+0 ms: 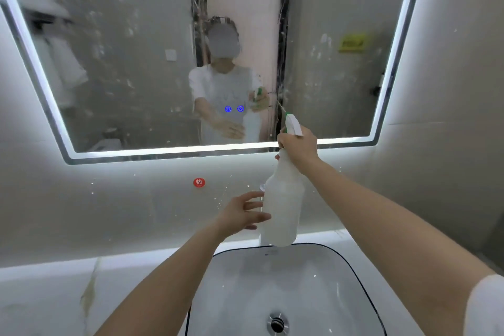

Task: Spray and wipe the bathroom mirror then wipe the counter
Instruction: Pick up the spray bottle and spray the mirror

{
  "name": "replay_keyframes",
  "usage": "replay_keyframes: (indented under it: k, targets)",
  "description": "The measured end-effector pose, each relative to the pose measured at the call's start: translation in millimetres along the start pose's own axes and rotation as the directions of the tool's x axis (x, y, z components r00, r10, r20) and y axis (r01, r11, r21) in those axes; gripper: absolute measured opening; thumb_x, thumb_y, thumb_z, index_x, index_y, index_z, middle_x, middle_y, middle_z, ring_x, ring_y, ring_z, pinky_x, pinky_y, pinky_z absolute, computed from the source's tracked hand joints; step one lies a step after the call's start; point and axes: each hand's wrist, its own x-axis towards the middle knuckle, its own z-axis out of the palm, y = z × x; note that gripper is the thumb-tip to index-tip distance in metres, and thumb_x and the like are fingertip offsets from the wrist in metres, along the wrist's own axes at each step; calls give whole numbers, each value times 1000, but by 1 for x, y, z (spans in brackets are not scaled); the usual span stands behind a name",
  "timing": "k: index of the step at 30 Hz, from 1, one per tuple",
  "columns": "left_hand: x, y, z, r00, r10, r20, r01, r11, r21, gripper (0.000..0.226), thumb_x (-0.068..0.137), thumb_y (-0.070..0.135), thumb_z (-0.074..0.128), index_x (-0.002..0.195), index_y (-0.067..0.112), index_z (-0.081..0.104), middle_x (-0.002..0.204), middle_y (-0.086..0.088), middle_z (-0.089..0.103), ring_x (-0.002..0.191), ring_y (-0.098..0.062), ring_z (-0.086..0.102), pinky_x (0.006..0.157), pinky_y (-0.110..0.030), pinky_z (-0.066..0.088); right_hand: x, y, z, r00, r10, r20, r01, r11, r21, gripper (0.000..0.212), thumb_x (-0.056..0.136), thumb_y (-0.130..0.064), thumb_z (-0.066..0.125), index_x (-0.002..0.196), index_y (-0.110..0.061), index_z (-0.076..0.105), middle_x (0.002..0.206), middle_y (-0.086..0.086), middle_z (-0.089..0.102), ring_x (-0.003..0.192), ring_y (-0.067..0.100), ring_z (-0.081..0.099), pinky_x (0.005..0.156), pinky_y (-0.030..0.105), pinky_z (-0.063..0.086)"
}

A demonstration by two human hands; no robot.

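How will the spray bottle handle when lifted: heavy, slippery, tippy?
Maybe heavy: the right hand grips the spray bottle at the neck while the left hand touches its body. Probably tippy: tall, narrow. Smooth plastic, perhaps slippery.

Translucent matt plastic spray bottle (283,207); glossy glass mirror (136,63), streaked with droplets; glossy white ceramic basin (272,281) with shiny metal drain (277,324); smooth marble-look desk (54,303).
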Motion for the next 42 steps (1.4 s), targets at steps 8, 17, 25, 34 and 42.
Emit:
replay_keyframes:
  k: [8, 17, 25, 34, 42]
  targets:
    - [24, 9, 58, 997, 14, 71, -12, 999, -31, 54, 78, 9, 77, 125, 25, 56, 125, -8, 60, 101, -18, 64, 79, -30, 54, 1, 12, -67, 995, -8, -101, 5, 999, -32, 8, 73, -5, 52, 79, -6, 57, 79, 5, 54, 63, 28, 58, 55, 33, 57]
    - [43, 23, 126, 983, 34, 179, -38, 999, 21, 51, 78, 14, 77, 123, 28, 56, 122, -3, 63, 101, -13, 67, 75, -28, 57, -5, 25, -145, 979, 17, -202, -40, 993, -113, 6, 76, -3, 50, 74, -9, 50, 72, 4, 48, 47, 20, 59, 60, 37, 55]
    - [53, 32, 176, 960, 28, 278, -44, 998, 50, 53, 79, 15, 77, 126, 23, 55, 113, -1, 69, 100, -14, 67, 74, -30, 57, -6, 35, -196, 964, 31, -265, -77, 984, -162, 11, 72, -3, 49, 66, -11, 45, 68, 8, 49, 55, 33, 66, 54, 33, 50]
    - [50, 28, 195, 944, -8, 329, -19, 997, 81, 51, 80, 16, 75, 126, 26, 56, 106, 3, 72, 95, -9, 68, 72, -27, 57, -16, 49, -213, 963, 94, -253, -132, 981, -140, 10, 71, 0, 49, 65, -8, 49, 63, 9, 49, 54, 31, 60, 44, 23, 45]
    - [31, 9, 176, 957, -49, 287, 27, 997, 78, 55, 81, 17, 75, 130, 27, 51, 105, 3, 72, 97, -12, 68, 73, -28, 58, -22, 58, -183, 985, 124, -122, -145, 973, -177, 12, 73, -1, 50, 63, -7, 50, 67, 12, 50, 59, 33, 60, 65, 45, 57]
